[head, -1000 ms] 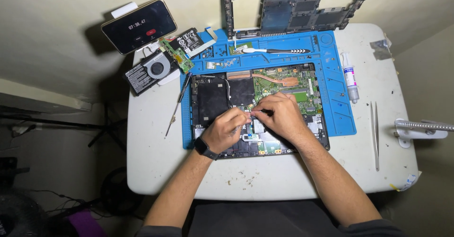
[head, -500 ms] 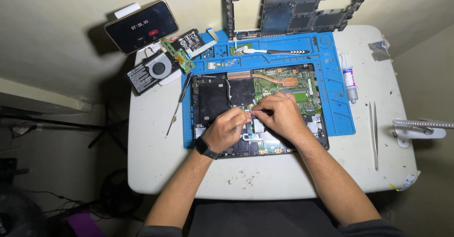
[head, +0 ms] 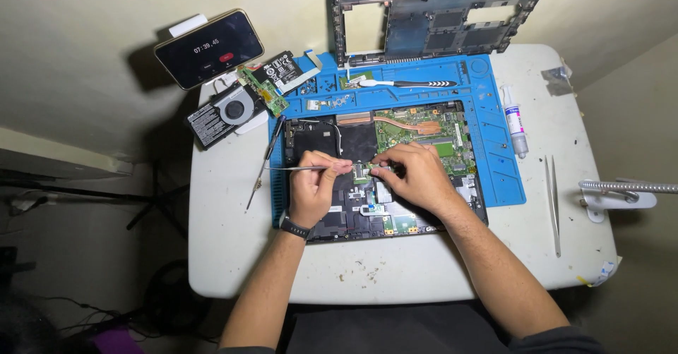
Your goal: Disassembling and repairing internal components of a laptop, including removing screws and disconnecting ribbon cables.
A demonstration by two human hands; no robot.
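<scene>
- Compared with a second ago, almost no travel of the two hands: kept close together over the middle of the open laptop [head: 332, 139], so fine work at one spot and no move to another place
- Left hand [head: 314, 188] turned a little, fingers closed in a pinch on thin metal tweezers [head: 296, 168]; long tail of the tweezers now plainly showing, pointing to the left across the laptop edge, less easy to make out before
- Right hand [head: 417, 177] curled as before, fingertips pressed down at the edge of a small green card [head: 361, 172]; cannot tell if pinching it or only holding it down
- Judged from this: card held steady from the right while worked on from the left with the tweezers tip, step not finished
- Open laptop lying flat on a blue mat [head: 494, 156] on the white table [head: 233, 241], insides facing up: dark left part, green main board with copper pipe at the upper right
- Small green card sitting in the middle of the laptop, just between the fingertips of both hands, mostly covered by them; flat or lifted, cannot tell
- Around, untouched: bottom cover [head: 431, 8] leaning on the wall, phone [head: 208, 47], fan [head: 229, 110], screwdriver [head: 263, 163], tube [head: 513, 121] beside the mat
</scene>
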